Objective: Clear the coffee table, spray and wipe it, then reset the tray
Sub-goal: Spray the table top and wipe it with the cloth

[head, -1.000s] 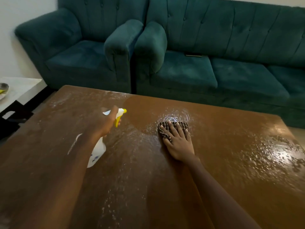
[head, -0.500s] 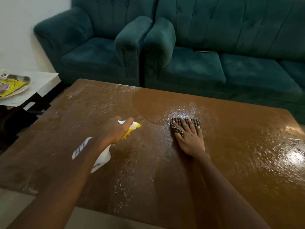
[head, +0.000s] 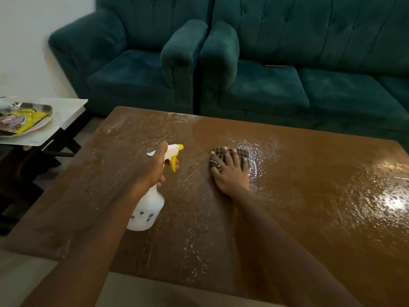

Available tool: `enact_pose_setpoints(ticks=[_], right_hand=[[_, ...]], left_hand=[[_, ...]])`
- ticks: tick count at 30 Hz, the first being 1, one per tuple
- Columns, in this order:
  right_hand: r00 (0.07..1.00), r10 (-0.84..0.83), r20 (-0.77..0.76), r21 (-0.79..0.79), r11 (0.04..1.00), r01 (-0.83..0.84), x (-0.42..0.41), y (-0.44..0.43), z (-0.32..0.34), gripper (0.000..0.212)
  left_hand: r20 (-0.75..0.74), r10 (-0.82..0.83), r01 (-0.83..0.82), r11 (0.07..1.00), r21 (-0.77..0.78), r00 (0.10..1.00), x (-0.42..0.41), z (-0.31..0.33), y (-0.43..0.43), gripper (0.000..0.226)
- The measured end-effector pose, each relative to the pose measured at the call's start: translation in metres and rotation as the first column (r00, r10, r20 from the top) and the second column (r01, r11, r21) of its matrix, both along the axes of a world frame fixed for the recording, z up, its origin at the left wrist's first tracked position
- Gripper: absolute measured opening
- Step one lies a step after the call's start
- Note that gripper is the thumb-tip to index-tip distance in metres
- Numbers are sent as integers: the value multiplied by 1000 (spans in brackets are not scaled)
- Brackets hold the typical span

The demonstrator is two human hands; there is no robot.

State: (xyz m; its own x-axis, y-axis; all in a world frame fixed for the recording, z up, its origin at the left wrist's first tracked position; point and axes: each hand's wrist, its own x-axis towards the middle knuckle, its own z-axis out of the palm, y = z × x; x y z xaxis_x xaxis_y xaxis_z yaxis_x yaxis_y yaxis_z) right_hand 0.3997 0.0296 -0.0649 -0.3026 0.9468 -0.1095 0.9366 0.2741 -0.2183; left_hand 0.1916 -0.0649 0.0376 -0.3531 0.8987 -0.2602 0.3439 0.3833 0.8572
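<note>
The brown coffee table (head: 309, 229) fills the middle of the view, its top wet with spray droplets and streaks. My left hand (head: 152, 169) grips the neck of a white spray bottle (head: 148, 209) with a yellow nozzle and trigger, held above the table's left half and pointing right. My right hand (head: 231, 173) lies flat with fingers spread on a dark checked cloth (head: 230, 154), pressing it onto the wet centre of the table. A metal tray (head: 42, 108) with yellow and other items sits on a white side table (head: 66, 116) at the far left.
A teal armchair (head: 132, 69) and a teal sofa (head: 309, 80) stand just behind the table's far edge. A thin dark object (head: 275, 66) lies on the sofa seat. The side table's dark legs are close to the coffee table's left corner. Pale floor shows below the near edge.
The view has pulled back and shifted, showing the tray and side table. My left hand brought the bottle closer to the cloth and more upright. My right hand stays on the cloth.
</note>
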Motion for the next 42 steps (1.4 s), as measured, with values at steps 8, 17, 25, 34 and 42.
enact_pose_setpoints(ticks=[8, 17, 25, 34, 42], right_hand=[[968, 250, -22, 53, 967, -249, 17, -115, -9, 58], [984, -161, 76, 18, 987, 160, 124, -62, -5, 63], [982, 181, 56, 58, 981, -184, 8, -61, -5, 63], [950, 312, 24, 23, 950, -313, 51, -22, 2, 54], [977, 213, 15, 24, 977, -213, -53, 33, -3, 52]], left_hand=[[31, 42, -42, 999, 12, 999, -3, 0, -4, 67], [48, -7, 7, 1000, -7, 999, -11, -8, 3, 88], [49, -17, 15, 999, 42, 999, -3, -5, -2, 59], [139, 23, -28, 999, 41, 990, -21, -3, -4, 72], [163, 69, -81, 994, 69, 984, -22, -1, -9, 68]])
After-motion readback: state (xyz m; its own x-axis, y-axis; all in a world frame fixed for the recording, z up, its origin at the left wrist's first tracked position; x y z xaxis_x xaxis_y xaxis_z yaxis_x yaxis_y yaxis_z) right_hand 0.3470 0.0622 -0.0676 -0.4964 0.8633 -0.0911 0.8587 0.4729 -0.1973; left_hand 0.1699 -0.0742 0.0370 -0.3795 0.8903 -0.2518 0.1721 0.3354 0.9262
